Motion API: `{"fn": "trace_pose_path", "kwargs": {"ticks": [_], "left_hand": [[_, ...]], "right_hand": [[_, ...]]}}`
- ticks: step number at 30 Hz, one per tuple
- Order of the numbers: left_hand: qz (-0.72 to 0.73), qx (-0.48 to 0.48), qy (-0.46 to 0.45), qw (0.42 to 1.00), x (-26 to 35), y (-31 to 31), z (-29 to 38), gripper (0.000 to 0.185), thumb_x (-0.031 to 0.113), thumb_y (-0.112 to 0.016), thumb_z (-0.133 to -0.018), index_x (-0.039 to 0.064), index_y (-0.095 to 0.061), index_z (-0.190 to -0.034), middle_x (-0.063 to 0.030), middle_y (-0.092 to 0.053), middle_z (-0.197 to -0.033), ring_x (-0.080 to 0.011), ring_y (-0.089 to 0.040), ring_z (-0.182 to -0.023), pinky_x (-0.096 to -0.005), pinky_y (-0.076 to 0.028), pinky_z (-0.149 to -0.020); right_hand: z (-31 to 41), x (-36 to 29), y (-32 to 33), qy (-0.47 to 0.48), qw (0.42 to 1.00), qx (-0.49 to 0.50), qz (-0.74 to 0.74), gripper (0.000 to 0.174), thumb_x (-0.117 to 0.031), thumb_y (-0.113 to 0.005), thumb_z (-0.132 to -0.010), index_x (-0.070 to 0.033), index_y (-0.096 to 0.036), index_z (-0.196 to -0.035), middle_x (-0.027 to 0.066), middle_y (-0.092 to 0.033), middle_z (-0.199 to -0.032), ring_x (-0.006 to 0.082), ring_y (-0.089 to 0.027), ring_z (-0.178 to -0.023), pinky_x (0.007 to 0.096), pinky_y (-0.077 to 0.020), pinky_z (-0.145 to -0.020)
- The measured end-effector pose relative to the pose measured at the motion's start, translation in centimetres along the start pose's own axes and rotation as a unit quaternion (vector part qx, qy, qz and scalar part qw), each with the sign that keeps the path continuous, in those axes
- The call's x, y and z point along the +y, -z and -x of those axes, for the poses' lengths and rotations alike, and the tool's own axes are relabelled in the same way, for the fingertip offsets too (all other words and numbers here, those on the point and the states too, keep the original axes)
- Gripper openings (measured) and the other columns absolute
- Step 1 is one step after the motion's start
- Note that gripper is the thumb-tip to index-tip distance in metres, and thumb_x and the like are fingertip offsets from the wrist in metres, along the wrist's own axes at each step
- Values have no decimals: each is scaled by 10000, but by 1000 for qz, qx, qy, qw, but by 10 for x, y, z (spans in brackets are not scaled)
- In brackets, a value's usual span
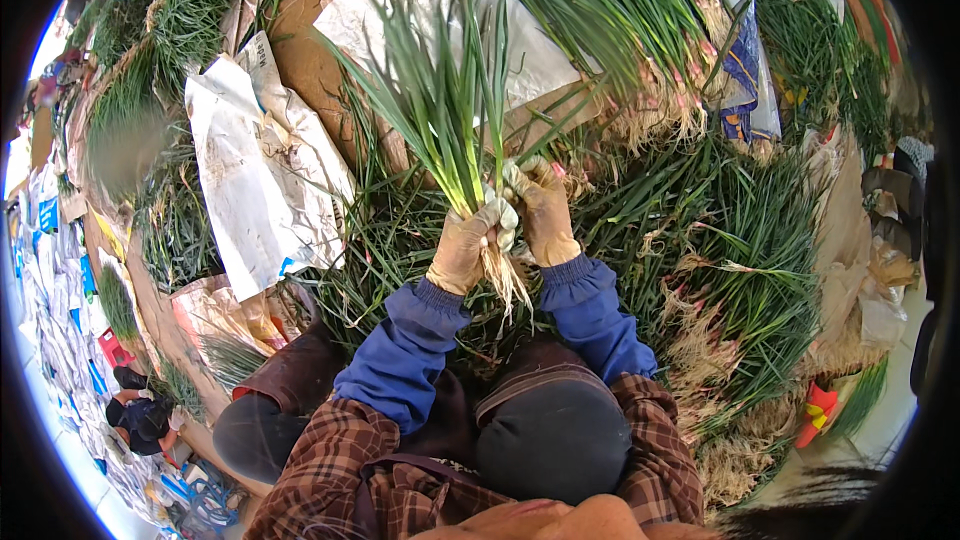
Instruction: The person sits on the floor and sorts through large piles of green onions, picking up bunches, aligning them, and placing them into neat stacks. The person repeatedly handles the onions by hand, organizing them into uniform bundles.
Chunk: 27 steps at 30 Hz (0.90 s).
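My left hand [472, 244], in a dirty pale glove, is closed around the lower stems of a bunch of green onions [450, 142]. The leaves fan upward and the pale roots [506, 281] hang below the fist. Beside it, my right hand [541, 202], gloved too, has bent fingers at the base of a separate upright green stalk [499, 105]; its fingertips are partly hidden, and the two hands nearly touch. Up and to the right, a large pile of green onions [637, 30] lies with pinkish bulbs and roots towards me.
Loose green onions [750, 240] cover the ground at the right, with root ends [697, 345] near my knee. White woven sacks [247, 172] lie at the left, and a white sheet [540, 52] lies ahead. A co-worker [146, 420] crouches at the far lower left.
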<state>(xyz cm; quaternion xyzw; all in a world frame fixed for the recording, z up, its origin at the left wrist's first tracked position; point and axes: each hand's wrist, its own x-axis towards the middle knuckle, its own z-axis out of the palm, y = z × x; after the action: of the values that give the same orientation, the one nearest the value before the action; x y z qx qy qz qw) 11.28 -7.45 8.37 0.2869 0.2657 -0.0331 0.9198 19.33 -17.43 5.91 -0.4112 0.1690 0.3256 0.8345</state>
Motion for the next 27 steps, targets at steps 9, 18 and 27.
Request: {"fn": "trace_pose_path", "kwargs": {"ticks": [9, 18, 27], "left_hand": [[3, -23, 46, 999, 32, 14, 8, 210, 202, -572, -1001, 42, -510, -1123, 14, -472, -685, -101, -440, -544, -262, -390, -517], [-98, 147, 75, 981, 34, 24, -46, 191, 152, -631, -968, 23, -614, -1108, -34, -619, -900, -121, -547, -706, -258, -493, -626], [-125, 131, 23, 983, 37, -3, -69, 173, 49, -666, -914, -35, -678, -1066, -123, -729, -1018, -130, -601, -707, -241, -523, -641]], "right_hand": [[-92, -89, 14, 79, 762, 63, 639, 220, -302, -722, -890, -95, -670, -944, 74, -680, -800, 170, -630, -670, 306, -519, -639], [-116, -103, 13, 110, 544, 57, 830, 329, -357, -648, -939, -67, -609, -1089, 63, -654, -855, 144, -636, -721, 312, -547, -620], [-26, -17, 70, 294, 794, 104, 521, 102, -71, -530, -984, -87, -545, -884, -13, -569, -736, 51, -524, -573, 210, -441, -506]]}}
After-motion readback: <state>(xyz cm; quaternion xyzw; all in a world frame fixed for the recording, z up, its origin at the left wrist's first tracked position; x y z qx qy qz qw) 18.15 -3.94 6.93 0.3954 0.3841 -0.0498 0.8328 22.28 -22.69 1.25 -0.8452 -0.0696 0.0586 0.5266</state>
